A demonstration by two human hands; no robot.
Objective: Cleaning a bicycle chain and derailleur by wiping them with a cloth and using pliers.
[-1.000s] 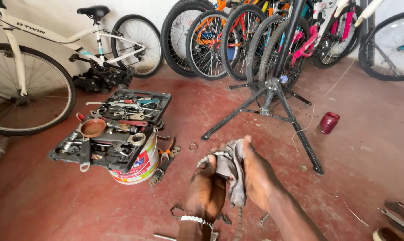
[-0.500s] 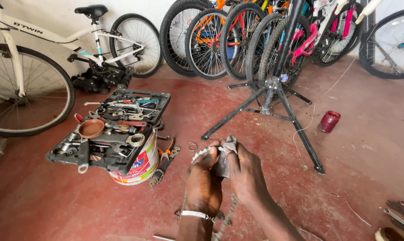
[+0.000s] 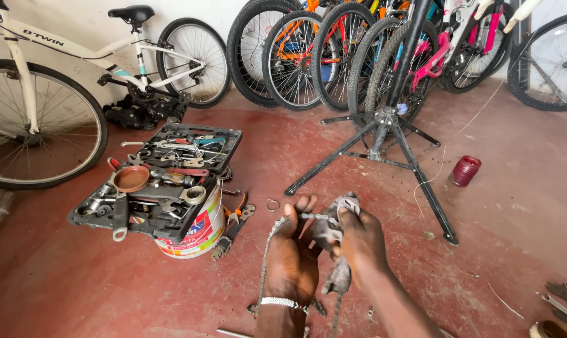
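Low over a red workshop floor, a person's left hand, a metal bracelet at the wrist, grips a bicycle chain, fingers curled around a taut run of links while the slack hangs down toward the floor. The right hand is clenched around a grimy grey rag, bunched over the same chain just beside the left fingers. To the left, an open black tool case crammed with wrenches rests on a white paint bucket, pliers lying on the floor just beside it. A small red can stands apart to the right. Beyond the hands rises a black repair stand on splayed legs. Against the far wall leans a white bicycle, and a row of bicycle wheels is packed behind the stand.
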